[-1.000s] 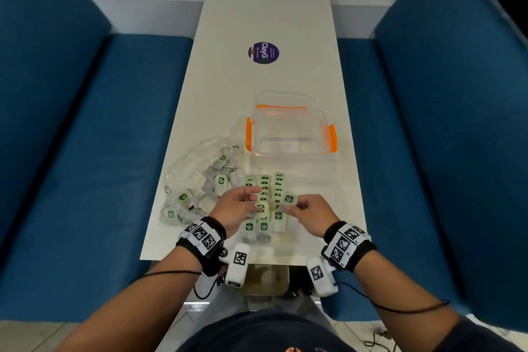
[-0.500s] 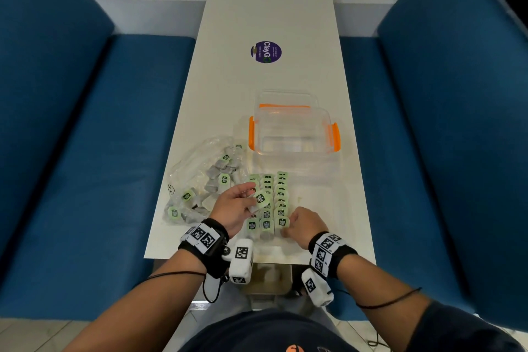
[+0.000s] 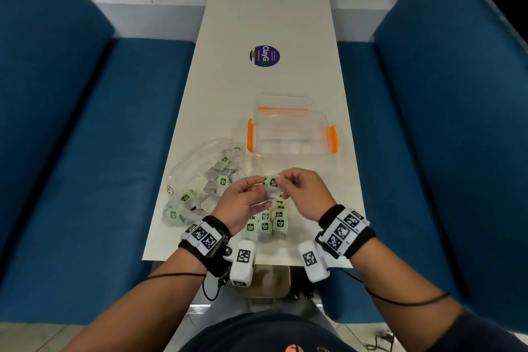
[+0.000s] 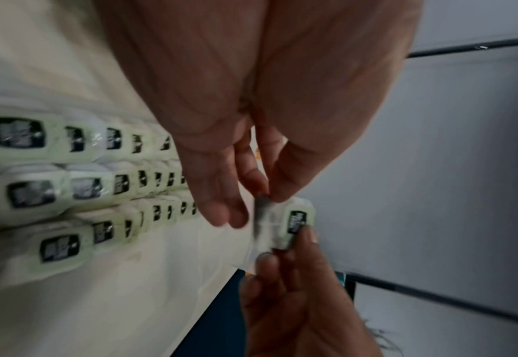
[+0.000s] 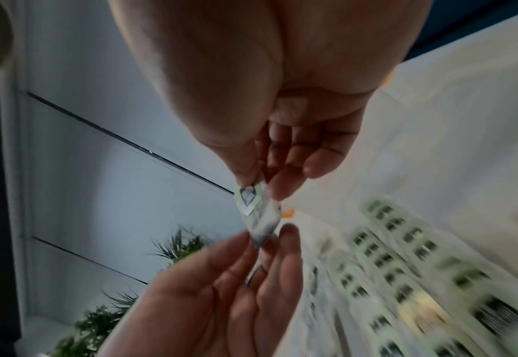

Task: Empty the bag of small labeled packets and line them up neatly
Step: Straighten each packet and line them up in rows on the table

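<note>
Packet (image 3: 273, 183) with a green label is pinched between both grips, left hand (image 3: 243, 204) and right hand (image 3: 305, 194), above the counter (image 3: 265, 17). Three rows of packets (image 3: 265, 223) are lined up beneath; the bag (image 3: 200, 180) lies left.

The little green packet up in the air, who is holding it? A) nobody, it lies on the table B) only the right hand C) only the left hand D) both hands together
D: the left hand and the right hand each pinch a side of the packet, lifted above the lined-up packets on the table.
</note>
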